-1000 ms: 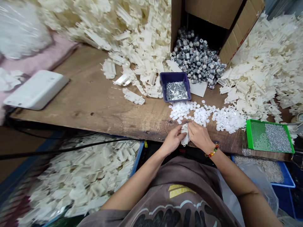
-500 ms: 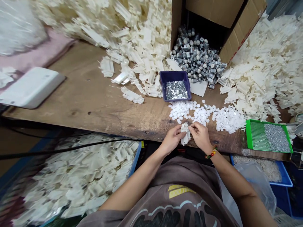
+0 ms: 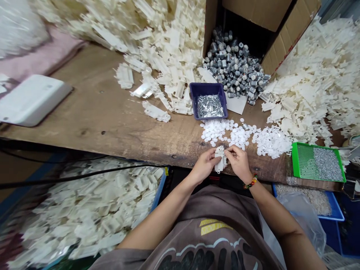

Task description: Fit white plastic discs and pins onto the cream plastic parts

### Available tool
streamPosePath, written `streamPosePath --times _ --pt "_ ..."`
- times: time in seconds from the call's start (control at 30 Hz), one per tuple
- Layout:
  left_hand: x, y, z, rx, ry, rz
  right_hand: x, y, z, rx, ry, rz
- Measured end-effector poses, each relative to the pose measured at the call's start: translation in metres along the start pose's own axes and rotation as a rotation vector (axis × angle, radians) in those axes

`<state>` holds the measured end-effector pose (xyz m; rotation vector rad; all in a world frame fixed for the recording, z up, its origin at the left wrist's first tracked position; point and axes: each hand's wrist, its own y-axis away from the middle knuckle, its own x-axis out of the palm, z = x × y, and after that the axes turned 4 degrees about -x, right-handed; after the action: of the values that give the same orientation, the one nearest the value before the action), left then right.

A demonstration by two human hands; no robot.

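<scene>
At the near edge of the wooden bench, both hands meet over one small cream plastic housing. The left hand grips the housing from its left side, thumb on the front face and fingers curled behind it, holding it upright just above the bench edge. The right hand pinches at the upper right of the same housing with thumb and forefinger; whether a small part sits between those fingertips is too fine to tell. A beaded bracelet circles the right wrist. Just beyond the hands, scattered white plastic discs lie in loose patches on the bench, and behind them stands a purple tray holding small shiny metal pieces. Farther back, a heap of grey metal motors spills from an open cardboard box. Big piles of cream plastic housings rise to either side: one pile at the back left, another pile on the right. At the right edge of the bench sits a green tray with a perforated floor, partly covered with tiny metal bits. A flat white device rests at the far left of the bench. Below the bench on the left, a blue bin is full of more cream pieces.
</scene>
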<state>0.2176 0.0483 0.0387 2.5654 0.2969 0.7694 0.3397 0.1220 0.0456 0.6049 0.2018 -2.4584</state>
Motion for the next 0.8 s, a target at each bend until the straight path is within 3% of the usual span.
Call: streamPosePath --times 0.13,0.27,0.43,0.57,0.67,0.8 --pt "0.000 0.000 0.000 -0.019 0.003 -0.012 0.003 0.001 -0.002 0.018 -0.042 -0.024" --pt "0.001 0.002 -0.001 -0.006 0.012 -0.023 0.000 0.002 0.005 -0.126 0.195 0.012" --pt "0.001 0.001 -0.001 -0.020 0.009 -0.015 -0.019 -0.008 0.011 -0.120 0.319 0.177" --pt "0.002 -0.001 0.001 -0.001 0.000 -0.061 -0.026 -0.031 0.013 -0.157 0.605 0.071" --pt "0.003 -0.002 0.002 0.009 0.018 -0.060 -0.023 -0.044 0.015 -0.163 0.794 0.123" --pt "0.002 -0.002 0.003 -0.013 0.034 -0.057 -0.027 -0.042 0.020 -0.160 0.601 0.112"
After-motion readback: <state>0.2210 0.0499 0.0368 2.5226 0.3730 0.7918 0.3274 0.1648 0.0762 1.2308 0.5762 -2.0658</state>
